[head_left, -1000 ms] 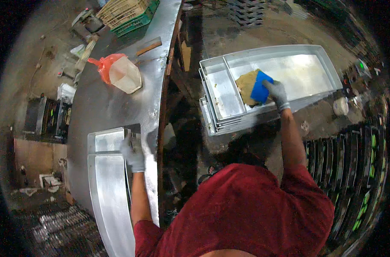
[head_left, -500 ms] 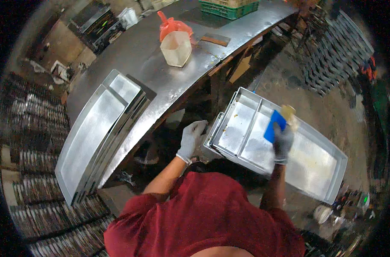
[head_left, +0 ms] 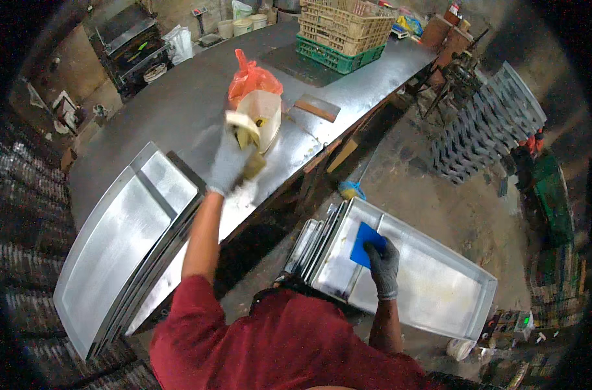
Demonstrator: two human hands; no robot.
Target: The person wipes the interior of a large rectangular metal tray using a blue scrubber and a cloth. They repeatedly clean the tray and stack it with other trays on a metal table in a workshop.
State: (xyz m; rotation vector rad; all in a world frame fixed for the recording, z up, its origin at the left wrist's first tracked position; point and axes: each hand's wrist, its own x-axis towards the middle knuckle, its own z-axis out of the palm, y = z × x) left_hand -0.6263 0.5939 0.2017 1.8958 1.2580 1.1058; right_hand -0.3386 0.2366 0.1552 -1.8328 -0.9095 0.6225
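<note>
While the right hand (head_left: 383,265), gloved dark grey, grips a blue scraper (head_left: 366,244) pressed flat against the inside of a long metal tray (head_left: 439,286) standing low beside the table (head_left: 179,110), the left hand (head_left: 234,159), in a light glove, reaches over the steel table and closes on a yellowish lump (head_left: 251,164), blurred. Just beyond it sits a cream plastic container (head_left: 264,116) with an orange bag (head_left: 251,77) behind. Stacked metal trays (head_left: 124,234) lie on the table's left end, more lean beside the low tray. Green and beige crates (head_left: 344,32) sit at the far end.
</note>
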